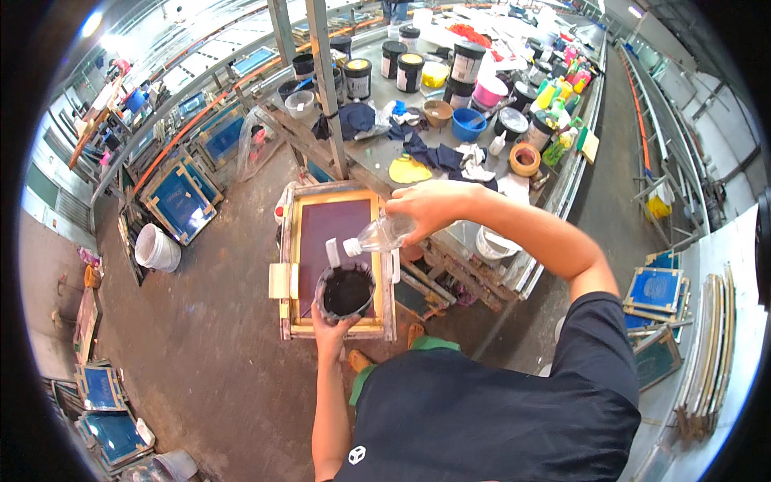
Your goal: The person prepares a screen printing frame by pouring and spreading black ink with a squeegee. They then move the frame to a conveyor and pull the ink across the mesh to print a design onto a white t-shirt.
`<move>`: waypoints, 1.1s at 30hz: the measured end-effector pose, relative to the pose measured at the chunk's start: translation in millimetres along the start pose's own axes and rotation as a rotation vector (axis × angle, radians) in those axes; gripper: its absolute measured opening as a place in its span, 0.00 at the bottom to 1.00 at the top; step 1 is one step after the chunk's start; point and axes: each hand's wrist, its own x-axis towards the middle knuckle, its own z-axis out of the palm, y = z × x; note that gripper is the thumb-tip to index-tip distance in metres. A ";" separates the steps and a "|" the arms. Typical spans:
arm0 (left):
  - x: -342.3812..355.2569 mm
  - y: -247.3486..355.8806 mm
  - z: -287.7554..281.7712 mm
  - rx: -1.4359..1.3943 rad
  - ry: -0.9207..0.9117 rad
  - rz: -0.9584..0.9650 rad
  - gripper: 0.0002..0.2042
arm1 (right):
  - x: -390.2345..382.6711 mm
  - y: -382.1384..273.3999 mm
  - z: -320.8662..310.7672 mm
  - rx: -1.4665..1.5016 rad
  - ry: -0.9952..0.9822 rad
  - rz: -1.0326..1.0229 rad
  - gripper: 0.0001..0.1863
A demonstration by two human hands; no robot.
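Note:
A tub of dark ink [347, 291] rests in my left hand [330, 328], whose fingers are wrapped round its near side. Out of the tub sticks a pale, flat handle [332, 252]. My right hand [430, 205] grips a clear plastic bottle [384, 234], tilted so that its white spout end points down and left above the tub's far rim. No stream from the spout can be made out. Below both lies a wooden-framed printing screen [365, 195] with a dark purple mesh [333, 225]. A pale block [283, 280] sits on its left edge.
Ahead, a cluttered bench [373, 153] carries black ink tubs [357, 80], a blue bowl [468, 124], rags [438, 153] and a tape roll [524, 160]. A metal post [325, 88] rises at its corner. Blue screens [178, 197] and a white bucket [157, 248] stand left.

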 end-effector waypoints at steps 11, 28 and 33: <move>-0.2 7.3 26.1 -0.127 -0.146 -0.027 0.47 | 20.7 -85.8 -8.3 -0.628 -0.142 -0.154 0.08; 12.3 3.2 36.8 -0.043 -0.150 0.031 0.47 | 9.1 -77.1 -10.6 -0.696 -0.131 -0.080 0.11; 16.5 3.2 42.8 -0.103 -0.163 -0.079 0.47 | 1.5 -83.3 -21.4 -0.649 -0.171 -0.040 0.07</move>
